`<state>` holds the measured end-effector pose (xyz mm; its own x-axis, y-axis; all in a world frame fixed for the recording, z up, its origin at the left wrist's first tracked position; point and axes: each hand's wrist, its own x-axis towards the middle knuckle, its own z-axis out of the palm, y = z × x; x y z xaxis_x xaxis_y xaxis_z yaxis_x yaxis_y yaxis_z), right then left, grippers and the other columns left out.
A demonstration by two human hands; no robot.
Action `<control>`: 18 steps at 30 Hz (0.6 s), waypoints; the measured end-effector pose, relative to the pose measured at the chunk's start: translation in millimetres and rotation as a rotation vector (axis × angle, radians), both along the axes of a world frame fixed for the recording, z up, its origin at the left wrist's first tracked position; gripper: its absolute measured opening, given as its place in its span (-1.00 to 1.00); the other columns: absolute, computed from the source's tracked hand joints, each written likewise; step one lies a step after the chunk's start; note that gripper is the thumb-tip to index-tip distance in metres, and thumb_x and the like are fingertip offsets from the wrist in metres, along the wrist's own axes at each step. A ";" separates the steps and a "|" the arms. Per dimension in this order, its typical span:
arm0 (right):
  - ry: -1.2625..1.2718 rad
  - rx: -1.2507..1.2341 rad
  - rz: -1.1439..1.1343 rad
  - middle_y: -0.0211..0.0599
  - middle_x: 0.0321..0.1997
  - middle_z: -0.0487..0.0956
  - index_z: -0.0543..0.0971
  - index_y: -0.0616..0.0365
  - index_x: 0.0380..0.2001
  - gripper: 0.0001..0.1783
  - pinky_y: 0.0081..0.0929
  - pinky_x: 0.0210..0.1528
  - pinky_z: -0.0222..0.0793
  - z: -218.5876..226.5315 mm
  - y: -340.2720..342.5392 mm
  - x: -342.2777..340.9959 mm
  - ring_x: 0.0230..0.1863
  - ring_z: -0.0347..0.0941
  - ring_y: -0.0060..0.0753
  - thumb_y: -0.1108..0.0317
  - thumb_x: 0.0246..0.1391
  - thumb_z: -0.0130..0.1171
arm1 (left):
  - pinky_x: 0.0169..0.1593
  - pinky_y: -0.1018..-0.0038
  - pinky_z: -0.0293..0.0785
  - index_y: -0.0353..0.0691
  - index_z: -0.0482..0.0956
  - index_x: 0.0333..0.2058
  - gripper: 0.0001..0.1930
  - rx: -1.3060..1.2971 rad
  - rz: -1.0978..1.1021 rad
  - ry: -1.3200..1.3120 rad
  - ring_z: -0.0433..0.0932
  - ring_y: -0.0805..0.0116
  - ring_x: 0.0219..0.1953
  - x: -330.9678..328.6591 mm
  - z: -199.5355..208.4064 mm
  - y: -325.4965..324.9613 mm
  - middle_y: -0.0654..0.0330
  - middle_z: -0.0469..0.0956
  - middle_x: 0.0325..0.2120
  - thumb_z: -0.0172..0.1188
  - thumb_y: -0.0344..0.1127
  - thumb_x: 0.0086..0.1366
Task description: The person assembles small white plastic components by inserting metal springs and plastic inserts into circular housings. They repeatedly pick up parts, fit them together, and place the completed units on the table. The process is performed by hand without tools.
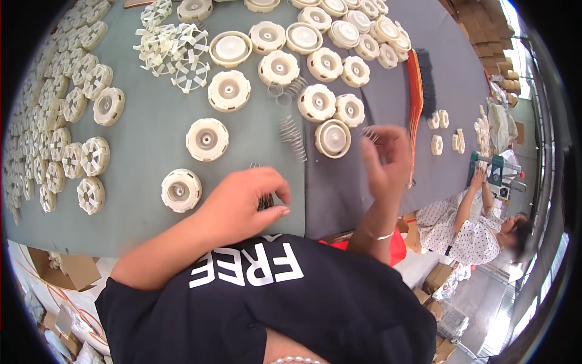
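My left hand [242, 193] is curled near the table's front edge, with dark metal coil springs [265, 201] in its grip. My right hand [389, 162] is raised to the right, its thumb and fingers closed on a thin coil spring [369, 135]. Just left of it lies a round cream plastic cap [333, 139] with a pale disc inside. Loose springs [292, 138] rest on the table between my hands. Several round cream housings sit to the left, among them one [181, 190] close to my left forearm and another [207, 139] beyond it, each with a spring visible inside.
Rows of slotted cream rings [94, 156] cover the table's left side. Pale star-shaped plastic pieces [176, 48] are heaped at the back. A red-handled brush [416, 91] lies to the right. Farther right, a person in a dotted top [470, 233] works at a green device [498, 170].
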<state>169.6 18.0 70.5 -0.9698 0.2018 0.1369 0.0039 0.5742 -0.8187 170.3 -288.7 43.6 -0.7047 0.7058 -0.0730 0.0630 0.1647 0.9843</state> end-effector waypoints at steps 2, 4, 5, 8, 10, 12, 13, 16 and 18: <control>0.109 0.227 0.087 0.00 0.15 0.65 0.56 0.25 -0.12 -0.69 -0.43 -0.05 0.58 -21.2 -8.5 11.5 -0.12 0.64 -0.39 0.52 0.09 0.44 | -0.14 0.33 0.61 -0.23 0.66 -0.08 -0.69 -0.116 0.088 0.168 0.63 0.26 -0.33 1.9 3.8 1.1 0.15 0.64 -0.14 0.46 -0.48 0.19; 0.092 0.138 0.160 0.01 0.20 0.65 0.57 0.25 -0.12 -0.69 -0.44 -0.05 0.59 -25.8 -17.7 20.9 -0.11 0.65 -0.37 0.51 0.10 0.44 | -0.16 0.35 0.62 -0.20 0.68 -0.04 -0.63 -0.237 0.228 0.360 0.63 0.23 -0.34 -1.1 0.0 -4.3 0.15 0.65 -0.10 0.49 -0.46 0.15; 0.103 0.087 0.194 0.02 0.22 0.64 0.58 0.25 -0.12 -0.70 -0.44 -0.05 0.60 -25.3 -25.2 19.8 -0.10 0.66 -0.36 0.50 0.10 0.44 | -0.17 0.35 0.62 -0.19 0.68 -0.02 -0.60 -0.254 0.250 0.342 0.63 0.22 -0.33 -3.5 3.7 -5.8 0.16 0.65 -0.09 0.50 -0.45 0.14; 0.006 -0.096 0.306 -0.01 0.21 0.64 0.60 0.26 -0.07 -0.67 -0.49 -0.07 0.63 -20.5 -43.5 30.6 -0.08 0.67 -0.42 0.55 0.09 0.43 | -0.19 0.34 0.65 -0.12 0.65 0.10 -0.45 -0.292 0.257 0.379 0.70 0.18 -0.24 -2.7 11.9 -1.4 0.20 0.62 0.06 0.55 -0.41 0.09; -0.069 -0.337 0.299 -0.07 0.11 0.69 0.62 0.29 -0.05 -0.67 -0.57 -0.12 0.63 -15.5 -49.9 27.2 -0.10 0.67 -0.53 0.61 0.10 0.40 | -0.16 0.31 0.67 -0.09 0.63 0.14 -0.40 -0.290 0.251 0.547 0.72 0.16 -0.17 1.3 11.2 8.6 0.21 0.59 0.14 0.56 -0.40 0.07; -0.026 -0.213 0.243 -0.16 -0.01 0.72 0.65 0.29 -0.08 -0.69 -0.57 -0.14 0.62 -2.4 -42.6 10.4 -0.14 0.67 -0.56 0.63 0.09 0.40 | -0.11 0.28 0.69 -0.06 0.60 0.20 -0.31 -0.340 0.181 0.650 0.73 0.15 -0.07 3.7 8.3 12.4 0.22 0.53 0.24 0.57 -0.36 0.03; -0.004 -0.151 0.213 -0.20 -0.06 0.74 0.66 0.28 -0.09 -0.70 -0.57 -0.15 0.62 3.0 -38.2 -3.2 -0.15 0.66 -0.58 0.64 0.09 0.40 | -0.13 0.28 0.69 -0.07 0.59 0.20 -0.31 -0.372 0.178 0.663 0.73 0.16 -0.09 3.1 8.1 14.6 0.21 0.52 0.24 0.57 -0.35 0.03; 0.094 0.249 0.263 -0.35 -0.29 0.69 0.72 0.17 -0.13 -0.69 -0.51 -0.29 0.52 3.7 -34.3 -46.8 -0.33 0.59 -0.56 0.46 0.02 0.55 | -0.17 0.30 0.68 -0.11 0.57 0.17 -0.32 -0.453 0.179 0.684 0.73 0.19 -0.15 4.1 7.4 29.5 0.20 0.50 0.26 0.57 -0.34 0.02; 0.122 0.385 0.277 -0.43 -0.32 0.62 0.74 0.16 -0.21 -0.71 -0.56 -0.34 0.39 -6.7 -38.0 -64.7 -0.42 0.42 -0.61 0.41 -0.02 0.60 | -0.21 0.31 0.67 -0.13 0.55 0.15 -0.34 -0.516 0.202 0.685 0.73 0.20 -0.20 2.2 5.2 40.8 0.20 0.49 0.28 0.57 -0.34 0.01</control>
